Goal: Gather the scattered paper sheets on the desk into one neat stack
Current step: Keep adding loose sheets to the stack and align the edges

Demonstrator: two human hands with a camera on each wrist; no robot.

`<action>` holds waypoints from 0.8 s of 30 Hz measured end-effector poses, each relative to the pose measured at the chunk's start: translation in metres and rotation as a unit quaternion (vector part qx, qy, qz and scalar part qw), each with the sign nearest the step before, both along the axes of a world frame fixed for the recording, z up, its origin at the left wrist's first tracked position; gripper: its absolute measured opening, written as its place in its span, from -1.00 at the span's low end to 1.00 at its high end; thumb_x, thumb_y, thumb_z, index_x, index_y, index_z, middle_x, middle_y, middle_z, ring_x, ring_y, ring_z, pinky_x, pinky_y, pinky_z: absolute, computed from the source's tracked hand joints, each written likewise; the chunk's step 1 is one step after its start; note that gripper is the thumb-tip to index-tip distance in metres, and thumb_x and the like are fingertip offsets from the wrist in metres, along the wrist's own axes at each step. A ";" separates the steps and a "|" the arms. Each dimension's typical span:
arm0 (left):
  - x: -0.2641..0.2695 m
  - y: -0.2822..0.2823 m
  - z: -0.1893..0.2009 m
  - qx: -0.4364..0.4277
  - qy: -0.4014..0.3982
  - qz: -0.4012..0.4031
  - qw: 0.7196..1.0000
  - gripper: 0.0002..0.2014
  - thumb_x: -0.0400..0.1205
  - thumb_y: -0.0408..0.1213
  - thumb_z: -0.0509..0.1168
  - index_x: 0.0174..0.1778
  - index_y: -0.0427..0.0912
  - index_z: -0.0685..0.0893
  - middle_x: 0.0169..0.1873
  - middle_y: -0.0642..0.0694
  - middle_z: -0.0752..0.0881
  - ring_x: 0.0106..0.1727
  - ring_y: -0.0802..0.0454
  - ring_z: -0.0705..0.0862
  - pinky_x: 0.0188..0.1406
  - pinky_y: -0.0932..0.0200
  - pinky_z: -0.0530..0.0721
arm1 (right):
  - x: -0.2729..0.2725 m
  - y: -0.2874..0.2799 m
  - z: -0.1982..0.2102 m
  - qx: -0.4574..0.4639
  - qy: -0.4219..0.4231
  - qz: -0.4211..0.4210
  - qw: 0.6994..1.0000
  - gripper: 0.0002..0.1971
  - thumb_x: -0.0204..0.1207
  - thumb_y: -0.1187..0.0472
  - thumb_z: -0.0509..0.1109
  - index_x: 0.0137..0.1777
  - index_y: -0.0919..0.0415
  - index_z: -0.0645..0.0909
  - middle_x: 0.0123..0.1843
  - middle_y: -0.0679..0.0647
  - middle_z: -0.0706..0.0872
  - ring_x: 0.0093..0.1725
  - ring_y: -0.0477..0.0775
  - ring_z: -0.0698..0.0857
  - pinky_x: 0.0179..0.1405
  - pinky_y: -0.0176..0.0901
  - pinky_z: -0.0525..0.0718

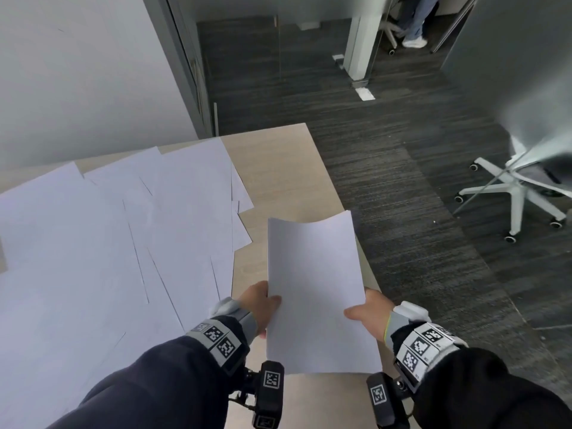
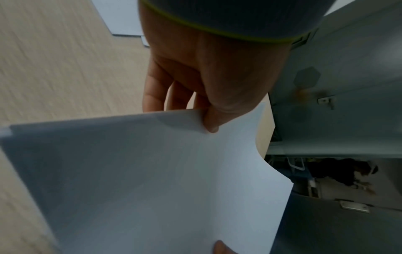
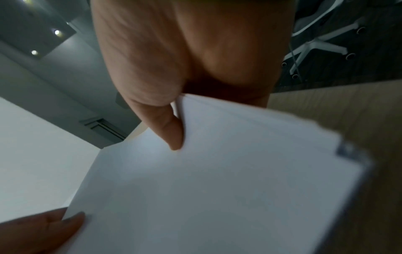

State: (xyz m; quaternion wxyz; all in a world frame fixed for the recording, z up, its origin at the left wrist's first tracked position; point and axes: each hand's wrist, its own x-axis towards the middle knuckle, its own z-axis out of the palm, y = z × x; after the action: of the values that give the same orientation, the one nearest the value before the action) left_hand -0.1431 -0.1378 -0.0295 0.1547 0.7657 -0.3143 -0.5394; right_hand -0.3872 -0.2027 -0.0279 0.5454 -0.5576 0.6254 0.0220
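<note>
A thin stack of white sheets (image 1: 315, 289) is held tilted above the right end of the light wooden desk (image 1: 278, 168), its far edge curling upward. My left hand (image 1: 266, 305) pinches the stack's left edge, thumb on top and fingers underneath. My right hand (image 1: 362, 314) pinches the right edge in the same way. The left wrist view shows the left hand (image 2: 206, 77) with its thumb pressed on the stack (image 2: 163, 180). In the right wrist view the right hand (image 3: 174, 77) grips the stack (image 3: 217, 180). Several loose sheets (image 1: 108, 227) lie overlapping across the left of the desk.
The desk's right edge drops to dark carpet (image 1: 418, 181). A white swivel chair (image 1: 520, 193) stands on the carpet to the right. A pale wall (image 1: 77, 72) lies behind the desk. A person's legs (image 1: 418, 20) show far back beyond a glass partition.
</note>
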 end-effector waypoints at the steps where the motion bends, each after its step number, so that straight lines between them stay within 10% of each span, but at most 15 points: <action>1: 0.001 0.001 -0.004 0.011 -0.013 -0.010 1.000 -0.84 0.70 -0.19 0.21 0.11 0.01 0.68 -0.13 0.01 0.85 -0.17 -0.06 0.87 -0.22 -0.12 0.88 | 0.001 0.000 -0.002 0.002 0.021 0.010 1.000 -0.77 0.44 0.29 0.44 0.08 0.08 0.67 0.00 0.06 0.82 -0.01 0.12 0.78 0.15 -0.02 0.72; 4: 0.006 0.001 -0.014 0.041 -0.113 -0.106 0.987 -0.74 0.51 0.09 0.18 -0.01 0.11 0.64 -0.26 0.07 0.83 -0.39 0.01 0.84 -0.21 -0.07 0.87 | 0.003 0.000 -0.008 -0.012 0.090 0.037 0.995 -0.60 0.21 0.00 0.39 0.09 -0.02 0.65 -0.11 -0.05 0.81 -0.12 0.07 0.79 0.07 0.01 0.76; 10: 0.011 0.003 -0.012 0.061 -0.225 -0.194 0.953 -0.71 0.54 0.18 0.20 -0.16 0.02 0.55 -0.23 0.01 0.73 -0.24 0.01 0.71 -0.17 0.12 0.65 | 0.002 0.008 0.009 -0.044 0.201 0.072 0.976 -0.49 0.37 -0.13 0.40 0.25 0.00 0.36 0.00 -0.06 0.64 -0.14 0.02 0.67 -0.20 -0.14 0.62; 15: 0.041 0.028 -0.004 -0.004 -0.202 -0.092 0.975 -0.78 0.60 0.10 0.26 -0.18 0.05 0.65 -0.27 0.02 0.78 -0.24 0.01 0.74 -0.14 0.11 0.71 | -0.017 0.013 0.011 -0.085 0.176 0.011 0.981 -0.30 0.42 -0.11 0.48 0.48 0.08 0.29 0.32 0.08 0.51 0.00 0.08 0.57 -0.11 -0.11 0.52; 24: 0.168 0.144 -0.011 -0.114 -0.293 0.098 0.944 -0.72 0.57 -0.21 0.49 -0.30 0.30 0.62 0.11 -0.05 0.74 0.06 -0.08 0.69 0.14 0.02 0.62 | 0.031 0.014 0.015 -0.155 0.108 0.056 0.981 -0.78 0.54 -0.07 0.38 0.11 -0.06 0.53 0.10 0.04 0.59 -0.04 0.04 0.64 0.00 -0.10 0.58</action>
State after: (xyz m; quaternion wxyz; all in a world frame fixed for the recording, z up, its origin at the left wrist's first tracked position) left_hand 0.0247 0.0064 -0.0407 0.1937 0.8941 -0.3287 -0.2343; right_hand -0.3563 -0.1891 -0.0133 0.3800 -0.6634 0.6443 0.0152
